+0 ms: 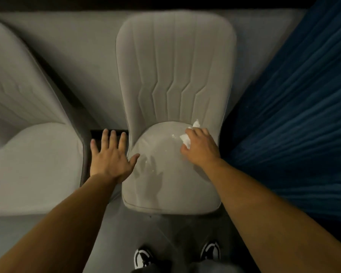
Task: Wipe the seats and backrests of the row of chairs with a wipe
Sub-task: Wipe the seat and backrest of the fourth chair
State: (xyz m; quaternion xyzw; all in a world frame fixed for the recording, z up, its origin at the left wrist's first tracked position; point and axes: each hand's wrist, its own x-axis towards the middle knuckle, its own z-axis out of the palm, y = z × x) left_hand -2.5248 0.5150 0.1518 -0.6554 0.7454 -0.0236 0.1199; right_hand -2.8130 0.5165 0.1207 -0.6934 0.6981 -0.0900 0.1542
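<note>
The right hand had its fingers curled over a crumpled white paper wipe, pressing it down on the back right part of the seat; one corner of the wipe stuck out past the fingers toward the backrest, and another part showed under the thumb side; the wipe was bunched, so I could not tell its long axis. The left hand was spread flat with straight fingers pointing away from the person; its thumb touched the left edge of the seat, and its fingers lay over the dark gap beside the chair; it held nothing.

The light grey upholstered chair with stitched vertical lines stood in the middle, its backrest far from the person and its rounded seat front near; the long axis ran from the person toward the wall. Small pale specks and a shiny patch were on the seat centre.

On the left, a second light grey upholstered chair stood just beside it, with a narrow gap between them; on the right, a dark blue pleated curtain hung close to the seat edge. Below the seat front, on the grey floor, two black and white shoes showed.
</note>
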